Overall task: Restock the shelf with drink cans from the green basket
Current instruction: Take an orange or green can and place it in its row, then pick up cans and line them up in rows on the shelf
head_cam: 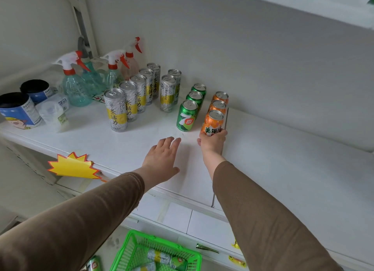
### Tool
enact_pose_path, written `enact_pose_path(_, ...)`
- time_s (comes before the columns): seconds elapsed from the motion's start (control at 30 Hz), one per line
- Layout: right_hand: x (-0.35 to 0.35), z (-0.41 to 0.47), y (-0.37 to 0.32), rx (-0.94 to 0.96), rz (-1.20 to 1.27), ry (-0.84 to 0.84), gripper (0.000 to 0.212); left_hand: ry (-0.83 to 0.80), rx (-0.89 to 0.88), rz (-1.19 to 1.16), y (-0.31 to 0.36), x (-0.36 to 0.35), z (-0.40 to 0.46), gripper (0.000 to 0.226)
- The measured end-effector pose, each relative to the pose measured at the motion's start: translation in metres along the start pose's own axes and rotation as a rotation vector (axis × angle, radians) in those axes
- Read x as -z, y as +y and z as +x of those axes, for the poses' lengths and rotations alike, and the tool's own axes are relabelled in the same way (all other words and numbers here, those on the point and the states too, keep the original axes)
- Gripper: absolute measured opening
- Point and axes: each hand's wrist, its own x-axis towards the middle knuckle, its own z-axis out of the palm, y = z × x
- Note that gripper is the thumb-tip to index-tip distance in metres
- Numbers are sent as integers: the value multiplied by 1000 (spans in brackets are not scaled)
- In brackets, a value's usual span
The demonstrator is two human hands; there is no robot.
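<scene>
Three orange cans are lining up upright beside the green row; the right hand (212, 141) is gripping the front orange can (213, 122), while the left hand (162, 157) is hovering open, empty, nearer the green basket (129, 248) below.

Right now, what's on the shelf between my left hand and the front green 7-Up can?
Nothing: in the head view, only bare white shelf separates the open left hand from the front green 7-Up can.

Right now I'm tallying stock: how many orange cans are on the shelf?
3, in one row running front to back: the front orange can in the right hand, the middle orange can behind it, the back orange can nearest the wall. None seem hidden.
</scene>
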Motion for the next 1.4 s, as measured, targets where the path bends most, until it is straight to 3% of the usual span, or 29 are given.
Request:
enact_pose_path(0.27, -5, 0, 1, 15, -70, 15, 72, -14, 25, -5, -3, -3, -7, 98)
enact_pose_path(0.47, 4, -21, 6, 22, -33, -25, 98, -1, 56, -20, -7, -4, -20, 97)
enact_pose_path(0.57, 10, -52, 15, 109, -26, -73, 93, 24, 77, -37, -11, -5, -34, 93)
enact_pose_path(0.83, 38, -158, 69, 766, -684, -307, 76, 217, 92, -89, -32, -13, -110, 81)
enact_pose_path(0.93, 46, -196, 89, 924, -856, -332, 71, 262, 113, -77, -41, -26, -153, 82)
enact_pose_path(1.13, 56, -253, 154, 1004, -1024, -423, 75, 234, 161, -49, -56, -84, -237, 89)
enact_pose_path(1.4, 78, -269, 293, 927, -1160, -600, 74, 6, 221, -38, -53, -211, -315, 98)
